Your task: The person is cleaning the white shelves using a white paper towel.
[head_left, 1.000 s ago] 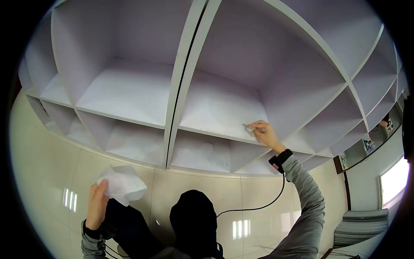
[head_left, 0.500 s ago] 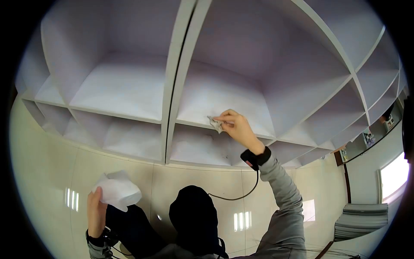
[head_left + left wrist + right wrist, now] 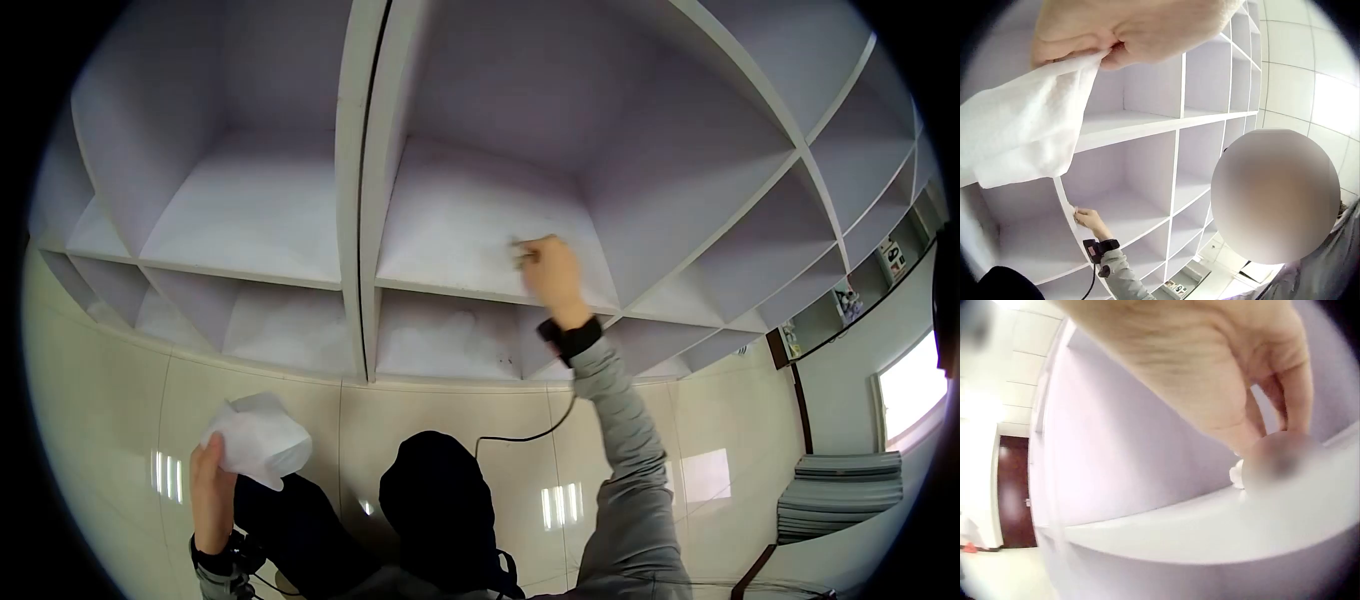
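My left hand (image 3: 211,496) pinches a white cloth or tissue (image 3: 262,440) over the floor at lower left. In the left wrist view the same white sheet (image 3: 1029,122) hangs from the pinching fingers of that hand (image 3: 1132,28). My right hand (image 3: 553,279) is over the shelf board (image 3: 450,225) of the middle compartment, near its front edge, with a small crumpled wad (image 3: 520,252) between its fingertips. In the right wrist view a bit of white wad (image 3: 1237,474) shows beside the fingers of the right hand (image 3: 1210,369); the fingertips are blurred there.
White cubby compartments (image 3: 240,210) spread to both sides, with a low row (image 3: 440,340) beneath. Tiled floor (image 3: 330,410) lies in front. A cable (image 3: 520,437) runs from the right wrist. Stacked grey sheets (image 3: 840,495) stand at lower right.
The right hand moved left to the shelf's front edge, then back onto the board and slightly right, still holding the wad. The left hand and its sheet shifted slightly; the view also shifted.
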Demonstrator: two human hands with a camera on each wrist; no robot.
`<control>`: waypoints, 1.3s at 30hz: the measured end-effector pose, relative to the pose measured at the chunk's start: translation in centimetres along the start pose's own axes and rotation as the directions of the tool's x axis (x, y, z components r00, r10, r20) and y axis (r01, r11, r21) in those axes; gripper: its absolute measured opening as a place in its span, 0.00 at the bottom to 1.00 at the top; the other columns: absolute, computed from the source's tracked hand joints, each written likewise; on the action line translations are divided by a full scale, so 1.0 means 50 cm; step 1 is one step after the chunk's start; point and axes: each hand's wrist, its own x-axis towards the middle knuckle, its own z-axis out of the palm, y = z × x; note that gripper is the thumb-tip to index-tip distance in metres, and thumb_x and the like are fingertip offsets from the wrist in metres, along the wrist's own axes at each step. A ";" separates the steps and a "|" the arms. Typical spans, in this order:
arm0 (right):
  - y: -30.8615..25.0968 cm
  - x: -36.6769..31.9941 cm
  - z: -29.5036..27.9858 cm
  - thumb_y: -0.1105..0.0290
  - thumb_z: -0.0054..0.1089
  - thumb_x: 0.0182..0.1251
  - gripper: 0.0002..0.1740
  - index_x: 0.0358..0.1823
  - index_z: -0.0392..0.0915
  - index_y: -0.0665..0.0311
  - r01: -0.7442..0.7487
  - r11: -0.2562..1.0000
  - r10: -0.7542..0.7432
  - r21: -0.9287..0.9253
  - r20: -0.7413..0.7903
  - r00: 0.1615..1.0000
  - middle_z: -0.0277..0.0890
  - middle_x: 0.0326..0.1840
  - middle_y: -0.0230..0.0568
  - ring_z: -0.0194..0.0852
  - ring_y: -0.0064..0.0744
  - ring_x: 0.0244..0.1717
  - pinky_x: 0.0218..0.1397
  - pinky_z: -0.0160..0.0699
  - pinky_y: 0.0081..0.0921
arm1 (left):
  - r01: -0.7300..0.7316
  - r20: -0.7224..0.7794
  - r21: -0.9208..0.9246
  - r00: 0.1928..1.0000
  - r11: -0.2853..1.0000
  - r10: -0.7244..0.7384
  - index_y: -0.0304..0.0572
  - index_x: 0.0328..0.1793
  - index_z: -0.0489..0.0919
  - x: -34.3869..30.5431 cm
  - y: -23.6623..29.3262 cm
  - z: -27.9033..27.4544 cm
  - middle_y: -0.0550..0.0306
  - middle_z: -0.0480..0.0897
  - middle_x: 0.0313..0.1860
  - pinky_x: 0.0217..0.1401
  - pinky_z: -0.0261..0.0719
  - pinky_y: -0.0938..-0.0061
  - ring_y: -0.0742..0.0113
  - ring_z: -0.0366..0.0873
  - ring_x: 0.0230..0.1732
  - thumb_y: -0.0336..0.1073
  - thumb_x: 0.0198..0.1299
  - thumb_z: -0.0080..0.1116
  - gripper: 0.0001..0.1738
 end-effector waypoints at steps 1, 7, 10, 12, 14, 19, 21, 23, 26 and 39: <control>-0.063 -0.006 0.005 0.76 0.53 0.50 0.12 0.35 0.83 0.61 0.018 0.998 -0.023 0.056 0.081 0.996 0.75 0.32 0.51 0.74 0.48 0.36 0.39 0.73 0.37 | -0.005 0.005 0.000 1.000 1.000 0.005 0.29 0.53 0.70 -0.002 0.005 0.007 0.52 0.76 0.49 0.57 0.68 0.70 0.65 0.74 0.51 0.44 0.66 0.46 0.22; -0.246 -0.082 -0.021 0.78 0.52 0.53 0.12 0.38 0.82 0.62 -0.153 0.733 -0.112 0.662 0.340 0.934 0.75 0.38 0.45 0.75 0.45 0.38 0.41 0.74 0.35 | -0.010 0.025 0.055 1.000 0.998 0.008 0.29 0.56 0.69 0.004 0.021 0.020 0.52 0.75 0.51 0.58 0.68 0.69 0.65 0.73 0.53 0.44 0.66 0.46 0.23; -0.196 -0.108 -0.076 0.81 0.53 0.54 0.15 0.43 0.81 0.64 -0.149 0.739 0.055 0.657 0.162 0.985 0.76 0.39 0.45 0.76 0.37 0.34 0.35 0.77 0.26 | -0.041 -0.019 0.026 0.999 0.999 0.042 0.30 0.55 0.70 0.012 0.019 0.023 0.53 0.75 0.52 0.59 0.67 0.68 0.65 0.72 0.54 0.45 0.66 0.46 0.23; -0.103 -0.107 -0.116 0.78 0.55 0.53 0.11 0.39 0.80 0.66 -0.088 0.931 0.095 0.354 -0.005 0.995 0.76 0.38 0.48 0.75 0.47 0.35 0.37 0.74 0.33 | -0.028 0.011 0.051 1.000 0.998 0.027 0.30 0.55 0.71 0.015 0.025 0.031 0.54 0.75 0.52 0.59 0.67 0.68 0.65 0.72 0.55 0.45 0.66 0.46 0.23; -0.013 -0.106 -0.154 0.79 0.55 0.52 0.09 0.35 0.79 0.68 -0.137 0.988 0.148 0.077 -0.167 0.975 0.73 0.34 0.47 0.74 0.46 0.36 0.37 0.73 0.34 | -0.015 0.029 0.073 0.999 0.997 0.013 0.31 0.54 0.71 0.015 0.037 0.059 0.54 0.74 0.53 0.60 0.67 0.67 0.64 0.71 0.55 0.45 0.66 0.46 0.22; 0.032 -0.095 -0.102 0.81 0.54 0.46 0.07 0.29 0.76 0.66 -0.292 0.890 0.258 -0.350 -0.140 0.956 0.70 0.35 0.49 0.71 0.45 0.37 0.35 0.72 0.33 | -0.027 0.094 0.100 0.995 0.995 0.018 0.31 0.55 0.71 0.029 0.029 0.117 0.54 0.75 0.52 0.59 0.67 0.67 0.65 0.72 0.55 0.45 0.66 0.47 0.22; -0.010 -0.087 -0.061 0.80 0.55 0.43 0.08 0.28 0.76 0.65 -0.137 0.945 0.093 -0.297 -0.159 0.983 0.69 0.38 0.52 0.70 0.46 0.39 0.36 0.72 0.31 | -0.034 0.097 0.105 0.995 0.994 0.024 0.31 0.55 0.71 0.033 0.026 0.124 0.54 0.75 0.52 0.59 0.67 0.68 0.65 0.72 0.55 0.45 0.66 0.46 0.22; -0.078 -0.084 -0.026 0.79 0.56 0.43 0.07 0.27 0.76 0.65 -0.026 0.979 -0.012 -0.201 -0.186 0.982 0.70 0.37 0.54 0.69 0.47 0.38 0.36 0.72 0.33 | -0.052 0.098 0.064 0.994 0.997 0.045 0.31 0.55 0.71 0.039 0.022 0.119 0.54 0.76 0.52 0.59 0.67 0.68 0.65 0.72 0.55 0.45 0.66 0.46 0.22; -0.199 -0.061 0.001 0.77 0.56 0.44 0.04 0.26 0.75 0.67 -0.043 0.999 0.043 0.006 -0.050 0.998 0.71 0.35 0.56 0.71 0.49 0.37 0.37 0.72 0.36 | -0.071 0.102 0.082 0.993 0.994 0.062 0.31 0.55 0.72 0.033 0.035 0.137 0.54 0.76 0.52 0.59 0.67 0.68 0.65 0.72 0.55 0.46 0.66 0.45 0.23; -0.377 -0.089 0.041 0.78 0.55 0.51 0.12 0.39 0.79 0.70 0.000 0.727 -0.165 0.687 0.175 0.971 0.75 0.37 0.49 0.75 0.44 0.36 0.41 0.74 0.33 | -0.108 -0.004 -0.017 0.994 0.994 0.108 0.31 0.62 0.66 0.029 0.005 0.033 0.54 0.72 0.59 0.63 0.64 0.66 0.63 0.69 0.61 0.45 0.67 0.41 0.26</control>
